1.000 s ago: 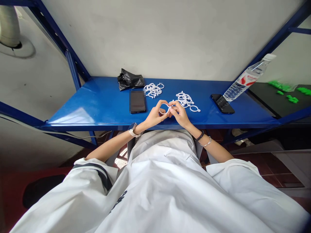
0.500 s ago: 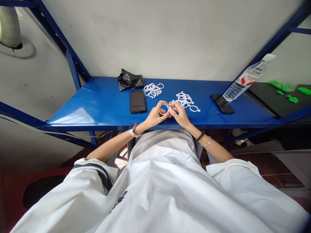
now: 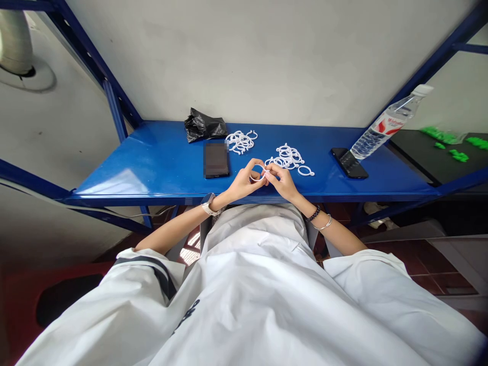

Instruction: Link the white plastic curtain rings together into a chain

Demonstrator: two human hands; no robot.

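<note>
Both my hands meet near the front edge of the blue table (image 3: 171,173), holding a white plastic ring (image 3: 252,178) that looks like a curtain ring. My left hand (image 3: 243,182) has its fingers curled around the ring's left side. Pinched fingertips of my right hand (image 3: 282,181) grip its right end, and they hide the joint there. Just beyond my right hand lies a pile of similar white rings (image 3: 288,152), with a single ring (image 3: 305,171) at its right. A second pile of white rings (image 3: 240,142) rests farther back, to the left.
Left of my hands lies a dark flat phone-like object (image 3: 216,160), with a crumpled black plastic bag (image 3: 204,126) behind it. A black phone (image 3: 349,163) and a water bottle (image 3: 385,127) are at the right. Green pieces (image 3: 458,155) lie on a dark surface beyond.
My right fingers have shifted very slightly at the ring's end. The ring stays between both hands, and everything else is where it was.
</note>
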